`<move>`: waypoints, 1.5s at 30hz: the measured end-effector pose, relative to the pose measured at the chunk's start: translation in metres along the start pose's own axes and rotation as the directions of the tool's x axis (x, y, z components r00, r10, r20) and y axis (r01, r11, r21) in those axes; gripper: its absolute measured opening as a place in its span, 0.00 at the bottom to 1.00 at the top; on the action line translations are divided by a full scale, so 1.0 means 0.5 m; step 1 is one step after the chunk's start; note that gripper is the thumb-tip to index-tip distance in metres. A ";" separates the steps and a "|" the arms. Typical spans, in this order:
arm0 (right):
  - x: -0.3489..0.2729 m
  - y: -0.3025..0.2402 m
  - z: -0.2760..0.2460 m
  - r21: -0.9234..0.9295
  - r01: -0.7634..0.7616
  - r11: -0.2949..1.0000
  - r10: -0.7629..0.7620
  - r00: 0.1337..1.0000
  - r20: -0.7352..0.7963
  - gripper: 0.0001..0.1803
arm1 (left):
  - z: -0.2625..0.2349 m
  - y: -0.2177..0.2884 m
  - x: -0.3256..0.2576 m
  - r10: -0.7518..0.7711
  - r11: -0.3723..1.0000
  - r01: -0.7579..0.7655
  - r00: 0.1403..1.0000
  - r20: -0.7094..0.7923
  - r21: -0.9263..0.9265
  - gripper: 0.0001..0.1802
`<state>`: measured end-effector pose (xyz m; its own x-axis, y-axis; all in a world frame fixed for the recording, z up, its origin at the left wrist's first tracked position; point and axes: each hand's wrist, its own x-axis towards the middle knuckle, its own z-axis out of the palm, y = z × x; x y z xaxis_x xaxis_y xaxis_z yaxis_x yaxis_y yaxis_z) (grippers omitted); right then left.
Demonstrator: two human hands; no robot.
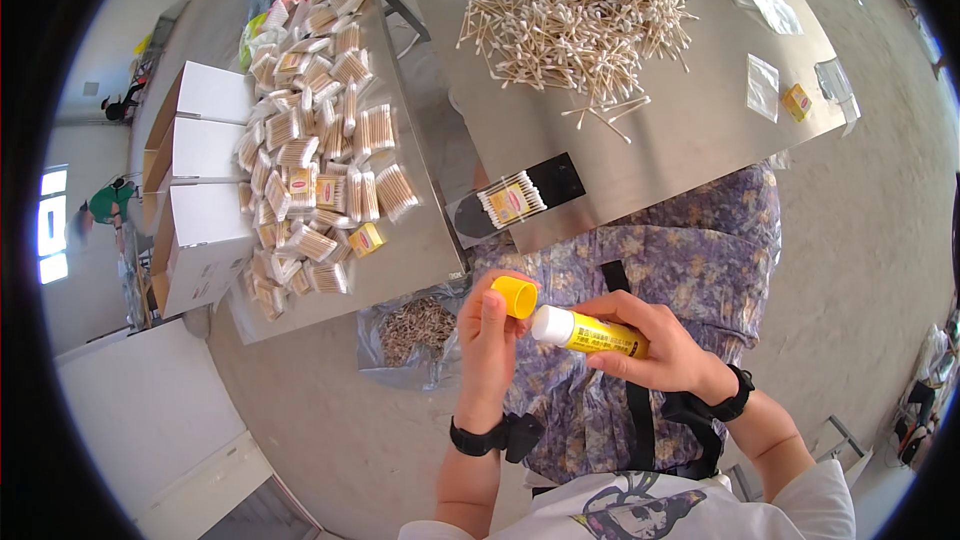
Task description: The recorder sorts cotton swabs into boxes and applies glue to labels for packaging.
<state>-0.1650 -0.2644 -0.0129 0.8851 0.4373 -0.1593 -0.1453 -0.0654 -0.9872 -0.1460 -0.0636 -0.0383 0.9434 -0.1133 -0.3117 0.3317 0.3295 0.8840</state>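
My left hand (487, 340) grips a yellow cap (515, 296) with its open end turned to the right. In my right hand (655, 345) is a yellow glue stick (600, 335), its white end pointing left at the cap. A small gap separates the two. Both hands are over my lap, which a purple flowered apron (690, 240) covers. Beyond them, a row of cotton swabs (528, 186) with a yellow card (510, 202) on top lies on a black strip (562, 178) at the metal table's near edge.
A big heap of loose cotton swabs (590, 15) covers the far part of the metal table (690, 130). Many bagged swab packs (300, 180) pile on the left table beside white cartons (210, 210). A bag of swabs (415, 332) sits below. Clear bags (762, 87) lie at right.
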 end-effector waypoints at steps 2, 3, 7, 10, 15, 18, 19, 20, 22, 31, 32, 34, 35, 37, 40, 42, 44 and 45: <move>-0.002 -0.006 0.003 -0.064 -0.003 0.998 0.000 0.998 -0.059 0.24 | 0.016 -0.002 -0.009 0.001 1.000 -0.001 0.999 -0.037 -0.009 0.27; -0.006 -0.005 0.002 -0.066 -0.007 0.998 0.002 0.998 -0.063 0.24 | 0.023 -0.003 -0.012 -0.002 1.000 0.001 0.999 -0.033 -0.012 0.27; -0.017 -0.001 -0.001 -0.119 -0.009 0.993 -0.009 0.989 -0.148 0.24 | 0.025 -0.011 -0.018 -0.043 0.999 0.043 0.999 0.005 -0.023 0.29; -0.021 -0.001 0.002 -0.177 0.007 0.984 -0.038 0.984 -0.173 0.23 | 0.014 -0.012 -0.022 -0.028 0.996 0.025 0.999 0.036 0.085 0.29; -0.026 -0.011 0.003 -0.317 0.000 0.949 -0.063 0.980 -0.190 0.23 | 0.022 0.006 -0.025 -0.006 0.961 -0.005 0.999 0.037 0.275 0.27; -0.028 -0.019 0.005 -0.425 0.029 0.905 -0.120 0.975 -0.189 0.22 | 0.028 0.012 -0.028 0.029 0.944 -0.048 0.998 0.060 0.326 0.25; -0.029 -0.022 0.005 -0.442 0.028 0.897 -0.125 0.973 -0.192 0.23 | 0.031 0.014 -0.029 0.026 0.943 -0.041 0.998 0.051 0.331 0.24; -0.029 -0.025 0.007 -0.457 0.029 0.889 -0.131 0.972 -0.193 0.23 | 0.032 0.016 -0.031 0.023 0.941 -0.035 0.999 0.039 0.337 0.24; -0.030 -0.031 0.009 -0.436 0.032 0.899 -0.126 0.974 -0.189 0.24 | 0.035 0.020 -0.036 0.025 0.938 -0.032 0.999 0.026 0.345 0.23; -0.040 -0.047 0.034 -0.469 0.112 0.876 -0.239 0.946 -0.220 0.23 | 0.055 0.024 -0.045 0.268 0.707 -0.274 0.957 0.112 0.652 0.16; -0.040 -0.050 0.036 -0.526 0.143 0.838 -0.279 0.942 -0.189 0.23 | 0.050 0.026 -0.046 0.262 0.677 -0.289 0.954 0.146 0.677 0.16; -0.040 -0.052 0.042 -0.545 0.168 0.821 -0.295 0.943 -0.154 0.23 | 0.038 0.040 -0.045 0.178 0.748 -0.238 0.971 0.159 0.619 0.17; -0.039 -0.053 0.043 -0.561 0.196 0.804 -0.312 0.943 -0.118 0.23 | 0.033 0.048 -0.046 0.096 0.808 -0.181 0.979 0.178 0.560 0.18; -0.033 -0.053 0.036 -0.562 0.229 0.795 -0.329 0.941 -0.081 0.22 | 0.035 0.072 -0.041 -0.004 0.827 -0.097 0.984 0.177 0.553 0.23; -0.032 -0.061 0.032 -0.584 0.271 0.765 -0.341 0.940 -0.010 0.22 | 0.034 0.078 -0.046 -0.053 0.804 -0.076 0.979 0.198 0.590 0.24; -0.032 -0.068 0.039 -0.607 0.282 0.743 -0.333 0.942 0.030 0.22 | 0.032 0.080 -0.052 -0.005 0.765 -0.135 0.977 0.215 0.630 0.21; -0.034 -0.075 0.049 -0.450 0.223 0.865 -0.287 0.955 -0.079 0.22 | 0.034 0.090 -0.058 0.060 0.736 -0.254 0.948 0.313 0.628 0.19; -0.035 -0.065 0.055 -0.326 0.227 0.918 -0.283 0.950 -0.134 0.23 | 0.036 0.094 -0.060 0.070 0.732 -0.252 0.952 0.298 0.633 0.19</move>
<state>-0.1881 -0.2452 0.0221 0.9411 0.3134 0.1271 0.2118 -0.2531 -0.9440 -0.1584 -0.0617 0.0189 0.9222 -0.3639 -0.1311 0.0068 -0.3238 0.9461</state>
